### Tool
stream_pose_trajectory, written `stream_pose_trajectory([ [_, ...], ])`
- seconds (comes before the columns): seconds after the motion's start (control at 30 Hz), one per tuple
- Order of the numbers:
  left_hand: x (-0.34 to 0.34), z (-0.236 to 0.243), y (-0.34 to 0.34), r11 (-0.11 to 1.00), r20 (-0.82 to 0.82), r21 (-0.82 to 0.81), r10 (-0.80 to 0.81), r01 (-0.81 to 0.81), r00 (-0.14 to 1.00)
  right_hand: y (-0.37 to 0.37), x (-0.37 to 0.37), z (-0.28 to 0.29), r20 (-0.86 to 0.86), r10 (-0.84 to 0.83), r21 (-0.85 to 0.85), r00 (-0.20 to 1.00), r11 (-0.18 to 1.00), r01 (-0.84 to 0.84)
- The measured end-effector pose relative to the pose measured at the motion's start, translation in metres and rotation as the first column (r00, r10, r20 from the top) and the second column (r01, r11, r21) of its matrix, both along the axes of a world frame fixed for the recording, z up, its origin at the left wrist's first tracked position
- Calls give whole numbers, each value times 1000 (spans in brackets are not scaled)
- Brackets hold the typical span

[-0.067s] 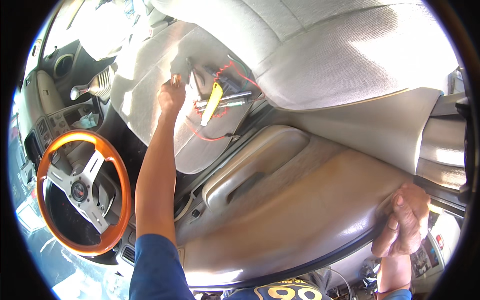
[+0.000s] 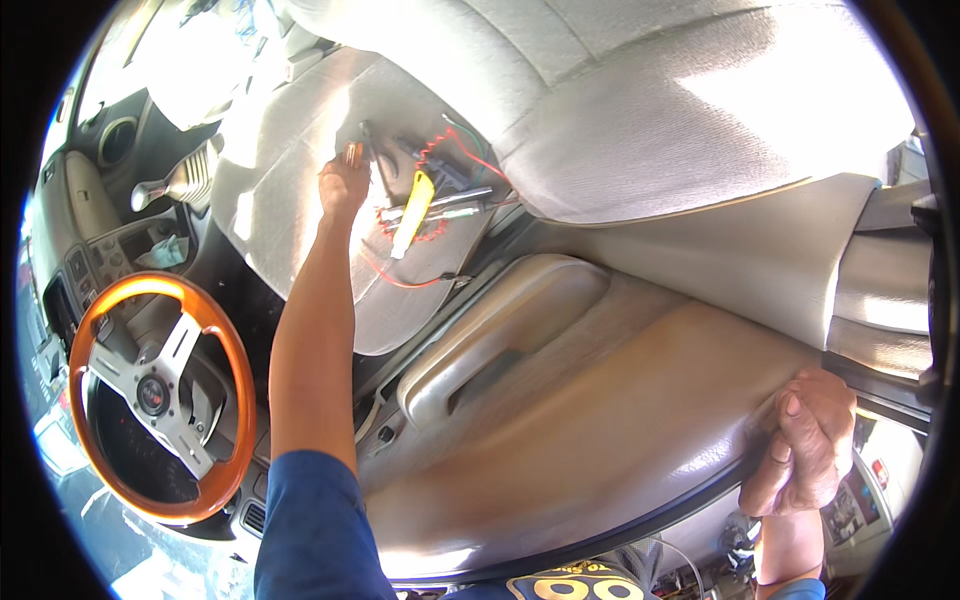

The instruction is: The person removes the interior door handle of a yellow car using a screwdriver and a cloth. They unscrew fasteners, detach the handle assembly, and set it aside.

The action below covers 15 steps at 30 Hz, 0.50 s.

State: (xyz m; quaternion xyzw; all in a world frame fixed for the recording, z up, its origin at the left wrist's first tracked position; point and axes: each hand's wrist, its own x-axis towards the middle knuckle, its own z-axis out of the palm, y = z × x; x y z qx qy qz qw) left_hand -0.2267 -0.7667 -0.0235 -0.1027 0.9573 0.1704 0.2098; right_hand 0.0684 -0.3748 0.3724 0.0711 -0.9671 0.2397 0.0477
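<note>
My left hand [image 2: 344, 186] reaches over the light grey car seat [image 2: 288, 150]. Its fingers are closed around a small copper-coloured piece [image 2: 353, 153], too small to name. Just right of that hand lie a yellow-handled tool [image 2: 415, 205], a silver rod-shaped tool [image 2: 470, 197], a dark long tool [image 2: 384, 168] and a coiled red wire [image 2: 433, 148]. A red lead with a dark clip [image 2: 450, 278] trails toward the seat's near edge. At the far right, my right hand [image 2: 808, 440] is wrapped over the top edge of the brown door panel [image 2: 620, 400].
A wood-rimmed steering wheel [image 2: 240, 400] stands at the left, with a gear lever [image 2: 150, 194] beyond it. The door's armrest [image 2: 500, 330] juts between me and the seat. A large seat backrest [image 2: 640, 110] fills the upper right. A crumpled pale cloth [image 2: 167, 250] lies by the console.
The view has shifted slightly, so the wheel and tools appear a little farther left. My left hand is slightly closer to the tools. My right hand keeps its place on the door.
</note>
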Motion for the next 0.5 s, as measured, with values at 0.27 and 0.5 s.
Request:
stream_pose_trajectory([
  [0.27,-16,-51,-19,978,44,-112,-173,177,984,1,-8,2,-24,37,17,999,999,-37],
  [0.5,15,56,-63,925,-120,-252,-321,284,939,7,-10,-30,-333,57,-120,941,988,-102],
])
